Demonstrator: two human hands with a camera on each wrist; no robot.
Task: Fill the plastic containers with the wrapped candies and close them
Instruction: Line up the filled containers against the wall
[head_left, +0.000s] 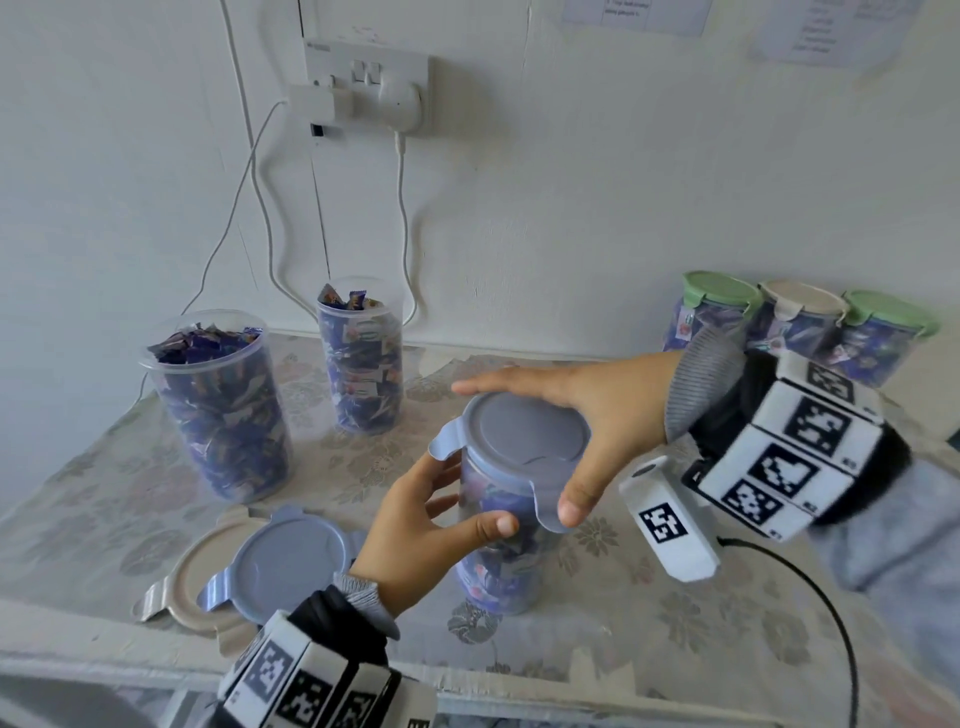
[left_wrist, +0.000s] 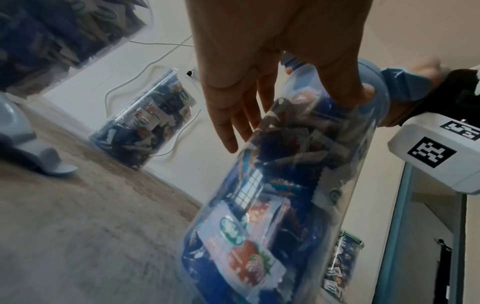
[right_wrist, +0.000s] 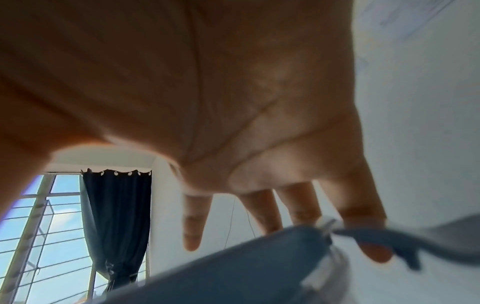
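Closing the tall clear plastic container (head_left: 506, 540) packed with blue wrapped candies (left_wrist: 249, 257) was the step in hand: it stood just right of centre in the head view, and the round blue-grey lid (head_left: 524, 441) with its hinged side flaps already sat on its mouth. My left hand (head_left: 421, 525) curled round the container's upper wall, thumb in front and fingers behind, steadying it. My right hand (head_left: 587, 410) was spread flat across the lid, its thumb pressing the near flap (head_left: 545, 512) down against the wall. The far flap (head_left: 445, 441) stuck out, unlatched, so the next move, I judged, called for snapping both flaps down while the left hand held firm. Lower left lay a spare blue-grey lid (head_left: 285, 561) on a beige lid (head_left: 197, 577). Behind stood two uncovered candy-filled containers (head_left: 218, 405), and at the right edge three lidded containers (head_left: 800, 327).
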